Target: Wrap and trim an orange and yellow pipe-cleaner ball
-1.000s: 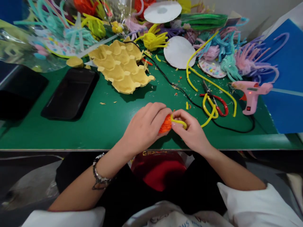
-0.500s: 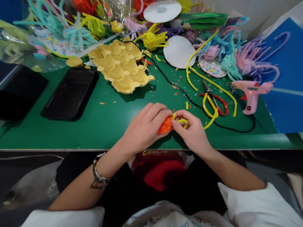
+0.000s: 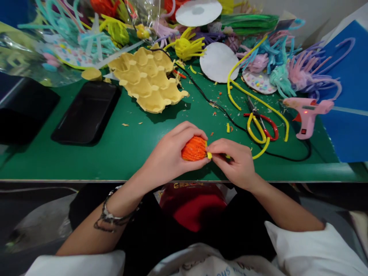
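The left hand [image 3: 169, 155] has its grip closed around a fuzzy orange pipe-cleaner ball [image 3: 194, 148] above the green desk [image 3: 115, 153]. The right hand [image 3: 234, 163] pinches a yellow pipe cleaner [image 3: 209, 155] against it.

Craft workbench: green table [image 3: 120, 153] with pipe-cleaner flowers [image 3: 287, 65], glue gun [image 3: 306, 113], scissors [image 3: 260, 124]

Bare green table [image 3: 126, 153] along the near edge lies open; egg tray [image 3: 149, 82] blocks mid-table; scissors [image 3: 260, 126] and glue gun [image 3: 306, 113] crowd the right edge.

Fuzzy orange ball [image 3: 194, 148]; matt, seemingly pulp egg tray [image 3: 148, 80].
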Tool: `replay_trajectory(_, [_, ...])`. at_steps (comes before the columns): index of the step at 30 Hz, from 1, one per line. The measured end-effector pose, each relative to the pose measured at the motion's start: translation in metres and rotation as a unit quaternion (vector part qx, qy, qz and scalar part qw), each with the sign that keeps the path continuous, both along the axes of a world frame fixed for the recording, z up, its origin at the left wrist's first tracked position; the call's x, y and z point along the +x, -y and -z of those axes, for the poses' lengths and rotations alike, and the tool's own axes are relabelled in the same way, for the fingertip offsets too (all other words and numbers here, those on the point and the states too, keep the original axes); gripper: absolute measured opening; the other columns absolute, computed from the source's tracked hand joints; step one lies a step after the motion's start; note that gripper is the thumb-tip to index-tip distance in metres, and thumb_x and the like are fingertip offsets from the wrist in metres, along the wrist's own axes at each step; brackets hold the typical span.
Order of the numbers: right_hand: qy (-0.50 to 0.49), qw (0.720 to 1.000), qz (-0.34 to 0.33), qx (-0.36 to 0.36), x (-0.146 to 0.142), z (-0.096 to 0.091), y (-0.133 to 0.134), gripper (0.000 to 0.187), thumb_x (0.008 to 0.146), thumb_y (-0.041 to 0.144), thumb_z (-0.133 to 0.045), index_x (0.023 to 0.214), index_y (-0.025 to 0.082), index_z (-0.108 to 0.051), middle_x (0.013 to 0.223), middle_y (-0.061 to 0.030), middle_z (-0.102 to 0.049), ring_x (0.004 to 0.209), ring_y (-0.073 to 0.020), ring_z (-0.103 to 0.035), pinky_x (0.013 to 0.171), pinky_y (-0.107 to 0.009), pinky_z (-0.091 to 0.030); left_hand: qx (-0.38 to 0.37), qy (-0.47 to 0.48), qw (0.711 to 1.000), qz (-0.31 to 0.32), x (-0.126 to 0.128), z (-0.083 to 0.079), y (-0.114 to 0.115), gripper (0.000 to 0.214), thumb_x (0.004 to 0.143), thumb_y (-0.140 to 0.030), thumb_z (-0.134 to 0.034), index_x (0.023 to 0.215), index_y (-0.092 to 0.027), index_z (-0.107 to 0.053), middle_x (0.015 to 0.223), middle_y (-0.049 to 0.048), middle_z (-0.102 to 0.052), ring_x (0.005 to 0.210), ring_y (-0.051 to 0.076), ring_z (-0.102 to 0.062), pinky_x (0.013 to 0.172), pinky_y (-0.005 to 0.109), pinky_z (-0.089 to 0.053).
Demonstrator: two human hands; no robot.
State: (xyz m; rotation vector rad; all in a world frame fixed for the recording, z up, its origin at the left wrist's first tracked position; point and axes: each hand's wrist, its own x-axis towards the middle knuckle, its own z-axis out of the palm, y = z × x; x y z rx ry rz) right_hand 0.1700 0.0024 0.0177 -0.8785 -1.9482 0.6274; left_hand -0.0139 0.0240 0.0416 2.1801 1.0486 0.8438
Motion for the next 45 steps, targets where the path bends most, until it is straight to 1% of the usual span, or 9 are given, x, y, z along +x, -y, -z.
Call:
replay_trajectory(4, [0.081, 0.985, -0.064, 0.141, 0.007, -0.003, -0.005, 0.02, 0.09, 0.016, -0.047, 0.087, 0.023, -0.065, 0.082, -0.0011, -0.069, 0.073, -0.0101, -0.062, 0.063, -0.022, -0.046, -0.173, 0.067, 0.981, 0.063, -0.002, 0.0, -0.006, 0.025, 0.069, -0.032, -0.069, 0.086, -0.017, -0.058, 0.084, 0.0, -0.061, 0.074, 0.012, -0.057, 0.068, 0.024, -0.048])
replay_trajectory(7, [0.077, 0.984, -0.081, 0.14, 0.01, -0.005, -0.006, 0.016, 0.089, 0.015, -0.048, 0.086, 0.022, -0.062, 0.078, -0.0007, -0.068, 0.071, -0.009, -0.06, 0.062, -0.02, -0.044, -0.251, 0.09, 0.959, 0.1, -0.002, 0.002, -0.009, 0.029, 0.07, -0.038, -0.068, 0.088, -0.016, -0.058, 0.081, -0.0003, -0.061, 0.069, 0.011, -0.056, 0.063, 0.024, -0.047])
replay_trajectory(11, [0.004, 0.997, -0.049, -0.066, 0.009, -0.005, -0.003, 0.011, 0.089, 0.022, -0.049, 0.087, 0.019, -0.06, 0.076, -0.0014, -0.063, 0.068, -0.0097, -0.057, 0.058, -0.021, -0.043, -0.126, 0.059, 0.988, 0.067, 0.0, 0.004, -0.007, 0.037, 0.069, -0.045, -0.072, 0.088, -0.016, -0.059, 0.091, 0.0021, -0.062, 0.083, 0.014, -0.058, 0.077, 0.027, -0.047])
replay_trajectory(15, [-0.044, 0.965, -0.016, -0.257, 0.006, -0.006, -0.003, 0.021, 0.086, 0.039, -0.055, 0.08, 0.019, -0.054, 0.069, 0.0021, -0.053, 0.057, -0.0076, -0.046, 0.051, -0.02, -0.037, -0.01, 0.032, 0.999, 0.038, 0.0, 0.004, -0.005, 0.04, 0.071, -0.048, -0.07, 0.094, -0.017, -0.058, 0.095, 0.0039, -0.06, 0.086, 0.015, -0.057, 0.08, 0.028, -0.047])
replay_trajectory(23, [-0.08, 0.922, -0.068, -0.373, 0.007, -0.006, -0.008, 0.047, 0.09, 0.058, -0.036, 0.074, 0.018, -0.053, 0.06, 0.0033, -0.046, 0.053, -0.0072, -0.039, 0.05, -0.021, -0.032, 0.09, -0.047, 0.994, 0.036, -0.006, 0.005, -0.003, 0.042, 0.077, -0.052, -0.064, 0.102, -0.019, -0.059, 0.101, 0.0059, -0.058, 0.091, 0.017, -0.057, 0.083, 0.029, -0.047])
replay_trajectory(27, [-0.042, 0.937, -0.067, -0.339, 0.006, -0.008, -0.01, 0.034, 0.087, 0.044, -0.05, 0.067, 0.017, -0.053, 0.061, 0.004, -0.046, 0.056, -0.0065, -0.039, 0.053, -0.02, -0.033, 0.106, -0.038, 0.992, 0.052, -0.006, 0.003, -0.002, 0.038, 0.078, -0.048, -0.064, 0.101, -0.018, -0.058, 0.101, 0.0059, -0.058, 0.089, 0.016, -0.057, 0.081, 0.027, -0.047])
replay_trajectory(33, [0.017, 0.959, -0.054, -0.277, 0.007, -0.014, -0.008, 0.024, 0.083, 0.037, -0.057, 0.071, 0.017, -0.062, 0.06, 0.0042, -0.052, 0.052, -0.0062, -0.04, 0.05, -0.02, -0.031, 0.06, -0.036, 0.996, 0.054, -0.005, 0.0, 0.0, 0.034, 0.077, -0.044, -0.066, 0.1, -0.019, -0.059, 0.099, 0.0047, -0.058, 0.088, 0.016, -0.057, 0.081, 0.027, -0.046])
replay_trajectory(38, [0.121, 0.988, -0.045, -0.084, 0.011, -0.015, -0.005, 0.026, 0.087, 0.038, -0.055, 0.073, 0.018, -0.063, 0.054, 0.0046, -0.052, 0.046, -0.0058, -0.039, 0.048, -0.02, -0.03, 0.005, -0.009, 0.996, 0.088, -0.007, -0.001, -0.004, 0.041, 0.074, -0.053, -0.065, 0.096, -0.019, -0.058, 0.096, 0.0037, -0.059, 0.086, 0.015, -0.057, 0.079, 0.026, -0.046])
replay_trajectory(45, [0.23, 0.967, -0.033, 0.106, 0.015, -0.012, -0.003, 0.022, 0.091, 0.031, -0.051, 0.077, 0.019, -0.062, 0.06, 0.0017, -0.062, 0.052, -0.0077, -0.051, 0.053, -0.021, -0.032, -0.028, 0.015, 0.994, 0.102, -0.006, -0.002, -0.006, 0.044, 0.072, -0.055, -0.066, 0.092, -0.017, -0.059, 0.092, 0.0033, -0.062, 0.083, 0.014, -0.058, 0.076, 0.025, -0.045])
